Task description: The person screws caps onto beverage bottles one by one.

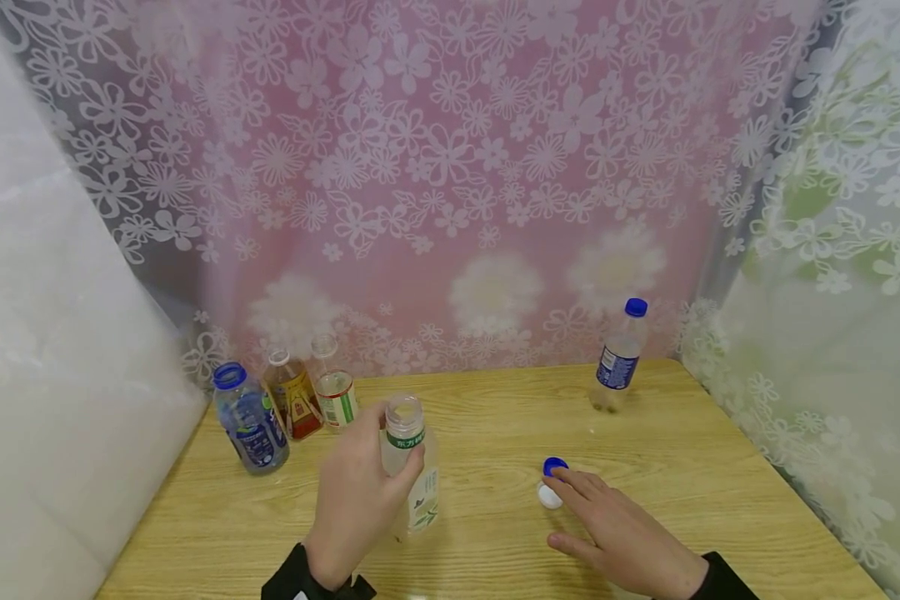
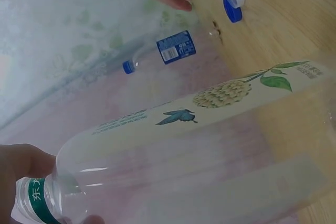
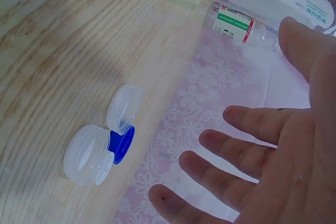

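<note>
Left hand grips the clear bottle round its neck, left of the loose caps, likely steadying it with its uncapped mouth clear; right hand hovers open, fingers spread, near those caps, clustered on the table perhaps for easy reach.

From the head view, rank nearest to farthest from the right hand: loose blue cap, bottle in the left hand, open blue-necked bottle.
1. Loose blue cap, beside the right hand.
2. Bottle in the left hand, farther left.
3. Open blue-necked bottle, far left.
</note>
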Demonstrator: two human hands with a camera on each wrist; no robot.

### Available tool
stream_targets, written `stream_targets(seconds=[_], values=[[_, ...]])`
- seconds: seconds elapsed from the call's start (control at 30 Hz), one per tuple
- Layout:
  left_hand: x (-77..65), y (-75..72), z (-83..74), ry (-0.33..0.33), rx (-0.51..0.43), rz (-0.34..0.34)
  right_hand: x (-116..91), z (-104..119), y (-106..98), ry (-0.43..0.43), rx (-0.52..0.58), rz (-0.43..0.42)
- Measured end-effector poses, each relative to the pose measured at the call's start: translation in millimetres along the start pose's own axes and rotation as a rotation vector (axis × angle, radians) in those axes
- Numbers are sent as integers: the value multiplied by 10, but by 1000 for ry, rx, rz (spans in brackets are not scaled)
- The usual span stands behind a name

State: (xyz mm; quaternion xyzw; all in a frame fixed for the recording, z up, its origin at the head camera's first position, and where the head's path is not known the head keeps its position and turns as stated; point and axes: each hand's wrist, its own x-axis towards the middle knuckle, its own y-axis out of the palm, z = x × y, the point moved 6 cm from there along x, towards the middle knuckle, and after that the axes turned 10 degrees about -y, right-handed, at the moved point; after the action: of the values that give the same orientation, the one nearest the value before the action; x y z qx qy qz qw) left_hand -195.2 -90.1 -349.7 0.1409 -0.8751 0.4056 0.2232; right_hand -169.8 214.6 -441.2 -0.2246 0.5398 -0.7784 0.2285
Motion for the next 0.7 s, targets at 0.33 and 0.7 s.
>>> stream_targets(seconds=[0.33, 0.7], values=[[-137, 128, -197, 19, -52, 73, 41, -25, 4, -15, 14, -8], [-263, 246, -359, 67, -109, 162, 91, -45, -5, -35, -28, -8]])
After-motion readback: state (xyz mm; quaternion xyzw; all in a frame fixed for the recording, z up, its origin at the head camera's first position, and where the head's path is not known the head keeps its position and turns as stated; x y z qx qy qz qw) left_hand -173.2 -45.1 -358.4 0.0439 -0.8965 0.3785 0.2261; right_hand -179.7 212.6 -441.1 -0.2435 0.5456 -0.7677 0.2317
